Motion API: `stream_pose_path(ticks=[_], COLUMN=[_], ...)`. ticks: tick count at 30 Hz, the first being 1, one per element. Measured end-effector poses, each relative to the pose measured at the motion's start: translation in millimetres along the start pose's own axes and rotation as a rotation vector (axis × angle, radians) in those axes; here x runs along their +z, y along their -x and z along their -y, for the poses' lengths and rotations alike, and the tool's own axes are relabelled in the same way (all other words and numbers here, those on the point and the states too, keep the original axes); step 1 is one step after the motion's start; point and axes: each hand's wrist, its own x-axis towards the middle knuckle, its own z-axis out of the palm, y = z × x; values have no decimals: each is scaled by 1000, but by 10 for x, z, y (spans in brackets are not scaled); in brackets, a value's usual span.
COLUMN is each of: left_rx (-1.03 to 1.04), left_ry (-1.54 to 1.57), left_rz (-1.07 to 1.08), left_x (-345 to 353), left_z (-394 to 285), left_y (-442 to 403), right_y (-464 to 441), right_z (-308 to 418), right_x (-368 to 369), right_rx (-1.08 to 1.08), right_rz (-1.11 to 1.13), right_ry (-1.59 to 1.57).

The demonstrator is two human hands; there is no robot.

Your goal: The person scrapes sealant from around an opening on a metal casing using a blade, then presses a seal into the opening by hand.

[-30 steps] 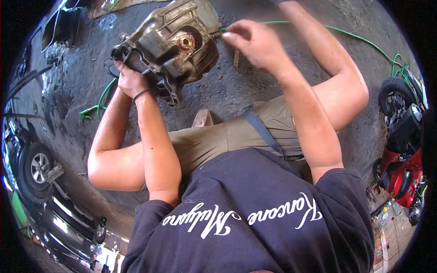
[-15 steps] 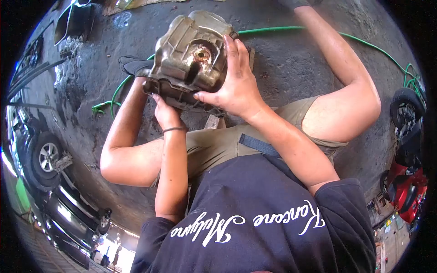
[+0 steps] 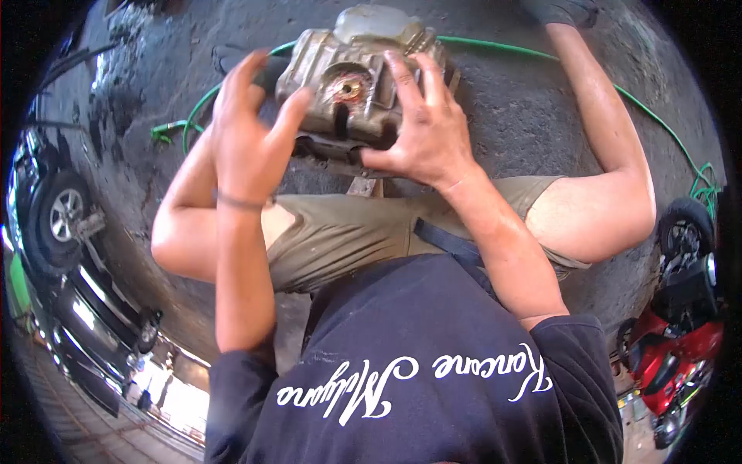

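Note:
A greasy cast-metal engine part [image 3: 317, 66] sits upright on the ground between my legs, a round hole with a reddish, brassy rim in its near face. My right hand [image 3: 433, 127] grips its right side, fingers over the top and thumb along the lower front edge. Beside the left end, my left hand [image 3: 251, 135] is raised, fingers apart and somewhat blurred. Its thumb lies close to the casting; whether it touches I cannot tell. Under the near edge, a small wooden block [image 3: 365, 187] shows. What supports the far side is hidden.
A green hose [image 3: 495, 46] runs behind the engine part and along the right. My bent legs [image 3: 595, 213] flank it on the dark, stained floor [image 3: 518, 116]. A black vehicle [image 3: 85, 309] stands at left, a red motorcycle [image 3: 665, 348] at right.
The engine part has gone from tilted in both hands to level and lower. My left hand has come out from beneath it and opened at its left; the right hand stays on it.

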Motion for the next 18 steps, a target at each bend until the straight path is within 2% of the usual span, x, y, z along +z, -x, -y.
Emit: stream_pose_path(ticks=[1, 3, 4, 6, 10, 13, 14, 15, 17, 18], left_rx=[57, 229, 221, 364, 420, 245, 219, 220, 210, 222], left_ry=[-147, -90, -86, -182, -289, -310, -199, -200, -143, -251], left_rz=[98, 166, 168, 261, 243, 482, 377, 380, 147, 33], left_x=[11, 199, 272, 397, 431, 305, 403, 475, 561, 557], left_z=[-85, 39, 52, 22, -189, -523, -357, -224, -98, -116], left_y=[-132, -289, -315, -367, -475, -604, -572, -534, -502, -449], right_y=[18, 42, 48, 32, 32, 24, 21, 15, -14, -14], right_z=[-38, -101, -95, -82, -64, -73, -72, -69, -59, -56], right_x=[5, 1, -1, -29, -30, -52, -64, -69, -58, -52], right_rx=[21, -15, -14, -28, -17, -18, -8, 3, -5, -16], right_rz=[6, -12, -3, -9, -4, 5, 6, 6, 2, 3], right_ry=[-25, -59, -57, -29, -47, -43, -52, -62, -65, -67])
